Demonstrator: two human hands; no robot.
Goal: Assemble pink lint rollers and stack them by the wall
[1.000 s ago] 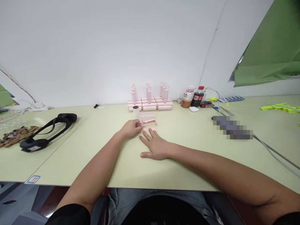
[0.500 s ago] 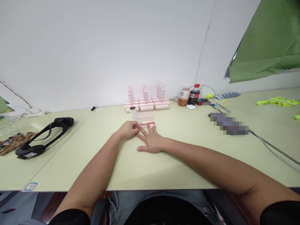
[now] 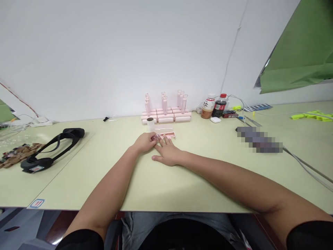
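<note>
The left hand (image 3: 145, 142) is grasping the left end of a small pink case (image 3: 170, 134) between its thumb and fingers. The right hand (image 3: 168, 152) is not holding anything; it is lying palm down with the fingers spreading apart, and its fingertips are reaching the near edge of the case. The case is lying on the table (image 3: 130, 187) in front of the person, its right end showing beyond the fingers. Just behind it, a clear strip (image 3: 164, 128) is lying flat, and a white roll (image 3: 151, 125) is standing upright. Farther back, pink boxes (image 3: 165, 118) are forming rows, and pink tubes (image 3: 184, 103) are standing among them.
</note>
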